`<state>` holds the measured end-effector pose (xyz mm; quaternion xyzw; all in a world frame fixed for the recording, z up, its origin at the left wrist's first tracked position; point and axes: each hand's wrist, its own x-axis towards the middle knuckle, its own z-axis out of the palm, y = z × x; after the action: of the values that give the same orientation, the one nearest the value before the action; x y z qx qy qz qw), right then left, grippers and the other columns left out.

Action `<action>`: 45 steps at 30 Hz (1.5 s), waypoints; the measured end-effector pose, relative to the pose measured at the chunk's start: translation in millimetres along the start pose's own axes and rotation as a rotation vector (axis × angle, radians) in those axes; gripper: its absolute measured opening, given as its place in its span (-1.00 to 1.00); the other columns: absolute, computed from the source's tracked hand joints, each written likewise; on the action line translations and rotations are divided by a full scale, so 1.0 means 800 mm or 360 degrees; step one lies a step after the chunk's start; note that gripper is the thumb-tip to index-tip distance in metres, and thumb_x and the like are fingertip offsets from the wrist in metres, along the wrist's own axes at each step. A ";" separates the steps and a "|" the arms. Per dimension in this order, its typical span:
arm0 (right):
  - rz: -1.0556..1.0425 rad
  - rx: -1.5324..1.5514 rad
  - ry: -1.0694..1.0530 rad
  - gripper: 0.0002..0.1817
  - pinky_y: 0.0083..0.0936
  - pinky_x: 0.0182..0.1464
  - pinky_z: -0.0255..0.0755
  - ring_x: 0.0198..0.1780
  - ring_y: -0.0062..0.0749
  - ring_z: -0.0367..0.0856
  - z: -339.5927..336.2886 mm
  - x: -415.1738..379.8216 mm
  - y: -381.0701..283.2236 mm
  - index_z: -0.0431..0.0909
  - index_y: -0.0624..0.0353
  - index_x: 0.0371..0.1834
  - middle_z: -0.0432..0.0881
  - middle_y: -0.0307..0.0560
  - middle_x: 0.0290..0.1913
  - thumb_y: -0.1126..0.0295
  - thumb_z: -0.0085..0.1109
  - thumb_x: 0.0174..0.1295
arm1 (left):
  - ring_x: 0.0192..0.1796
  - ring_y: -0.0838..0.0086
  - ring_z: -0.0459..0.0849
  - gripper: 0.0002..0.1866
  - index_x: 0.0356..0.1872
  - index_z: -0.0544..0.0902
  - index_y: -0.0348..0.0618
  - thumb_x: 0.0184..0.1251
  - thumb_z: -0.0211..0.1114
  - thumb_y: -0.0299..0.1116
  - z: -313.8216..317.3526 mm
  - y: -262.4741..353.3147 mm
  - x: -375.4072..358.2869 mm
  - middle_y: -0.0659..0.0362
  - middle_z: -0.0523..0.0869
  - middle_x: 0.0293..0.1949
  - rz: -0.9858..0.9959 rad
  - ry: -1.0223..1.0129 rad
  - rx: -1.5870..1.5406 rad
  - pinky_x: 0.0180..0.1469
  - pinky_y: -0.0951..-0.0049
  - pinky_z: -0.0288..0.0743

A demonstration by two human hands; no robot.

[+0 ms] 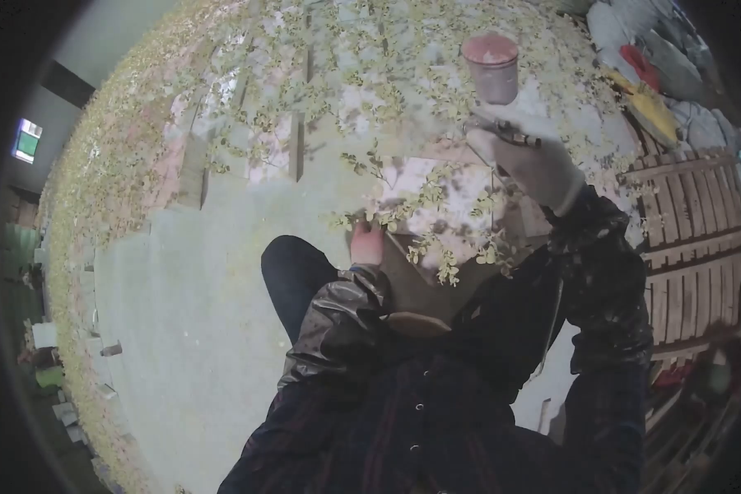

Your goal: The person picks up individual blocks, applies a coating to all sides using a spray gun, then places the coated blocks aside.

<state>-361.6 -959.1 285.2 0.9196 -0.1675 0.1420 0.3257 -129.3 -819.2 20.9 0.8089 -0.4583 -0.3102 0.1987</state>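
My right hand (pixel 543 169) is raised to the right of the box, its fingers wrapped round a dark hand tool (pixel 514 134) with a short round end; motion blurs it. Low at the box's left corner, my left hand (pixel 366 245) is closed, with leaves right at its fingertips; I cannot tell what it grips. Between the hands, an open-topped box (pixel 407 276) stands close before my body, lined with pale, pinkish material. Small leafy sprigs (pixel 432 198) lie across it and hang over the near side. Other sprigs (pixel 366 163) stand just beyond the left hand.
A grey bucket (pixel 494 82) with reddish contents stands beyond my right hand. Rows of leafy cuttings (pixel 272 78) with upright boards (pixel 296 148) fill the far floor. Wooden slatted crates (pixel 692 214) and piled sacks (pixel 683 123) line the right. Pale green floor (pixel 198 329) lies left.
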 end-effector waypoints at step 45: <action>0.1251 0.1958 -0.0163 -0.72 -0.50 -0.05 0.53 -0.17 -0.31 0.65 -0.107 -0.094 -0.049 0.60 0.37 -0.09 0.69 0.03 -0.18 0.62 0.23 0.08 | -0.24 0.34 0.63 -0.63 -0.24 0.71 0.04 0.38 -0.04 -0.06 -0.089 0.187 -0.026 0.20 0.72 -0.32 0.0507 0.0492 -0.0164 -0.24 0.36 0.45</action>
<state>-427.3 -858.7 299.7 0.8136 -0.3902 0.2736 -0.3330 -181.2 -873.9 169.9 0.7531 -0.5278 -0.1703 0.3540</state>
